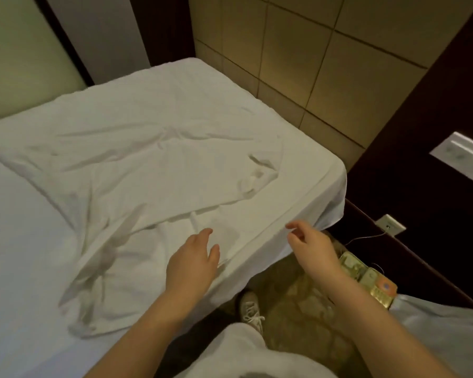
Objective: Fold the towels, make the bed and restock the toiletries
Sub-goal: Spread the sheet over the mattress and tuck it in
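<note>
A white bed (17,241) fills the left and middle of the head view. A wrinkled white sheet (153,159) lies spread over its corner and hangs over the near edge. My left hand (194,264) hovers flat over the sheet near that edge, fingers straight and holding nothing. My right hand (310,245) is at the hanging hem of the sheet, fingers loosely bent; thumb and forefinger are apart at the hem and grip no cloth that I can see.
A tiled wall (325,64) runs behind the bed. Dark wooden furniture (421,173) with a wall socket (391,224) stands at the right. A telephone (374,282) lies below my right wrist. My shoe (250,309) stands on the patterned floor by the bed.
</note>
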Demonstrator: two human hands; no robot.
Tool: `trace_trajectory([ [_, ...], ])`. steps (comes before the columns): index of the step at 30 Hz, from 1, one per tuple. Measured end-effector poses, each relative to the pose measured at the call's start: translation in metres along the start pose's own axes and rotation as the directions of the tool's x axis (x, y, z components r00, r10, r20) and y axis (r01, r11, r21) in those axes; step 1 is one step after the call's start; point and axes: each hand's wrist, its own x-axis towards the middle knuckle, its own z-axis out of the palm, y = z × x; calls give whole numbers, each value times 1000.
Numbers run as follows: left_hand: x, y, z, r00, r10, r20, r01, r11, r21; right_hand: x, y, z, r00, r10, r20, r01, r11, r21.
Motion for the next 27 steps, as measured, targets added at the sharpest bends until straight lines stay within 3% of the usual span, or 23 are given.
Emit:
trace_trajectory([
  [7,155,79,38,994,25,108,-33,997,69,147,24,-45,993,118,1,-118,993,13],
  [13,261,104,95,984,-165,62,166,986,-7,302,22,-12,994,87,68,-88,996,14],
  [19,343,91,155,948,-316,48,317,948,-29,448,16,52,988,-62,145,70,996,-53],
  [22,367,82,179,930,-358,81,364,928,-81,483,35,89,964,-123,238,194,932,-307],
  [24,377,78,192,929,-353,111,364,927,-94,491,48,100,954,-202,220,280,862,-423],
  [27,391,80,204,939,-333,82,340,936,-94,499,61,87,950,-257,178,302,904,-303],
])
